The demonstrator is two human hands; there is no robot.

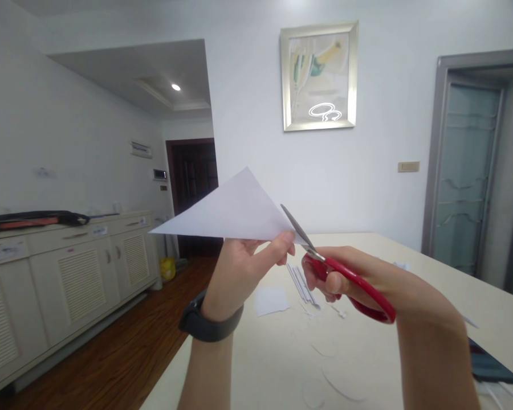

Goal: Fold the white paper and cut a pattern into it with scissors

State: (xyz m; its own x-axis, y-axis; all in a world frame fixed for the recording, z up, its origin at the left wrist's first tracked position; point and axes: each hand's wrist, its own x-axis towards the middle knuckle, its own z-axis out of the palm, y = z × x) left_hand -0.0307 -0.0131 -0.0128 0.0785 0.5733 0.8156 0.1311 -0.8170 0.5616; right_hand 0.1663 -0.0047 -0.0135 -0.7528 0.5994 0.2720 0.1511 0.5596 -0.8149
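White cabinets line the wall above brown flooring

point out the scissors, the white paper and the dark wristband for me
Scissors (342,269): head view, on the red handle
White paper (233,212): head view, middle of its flat face
Dark wristband (217,331): head view, on the strap

Looks like a home: has framed picture above right hand, white louvred cabinets and wood-look floor left of left hand, dark door beyond it, glass-panelled door well right of right hand.
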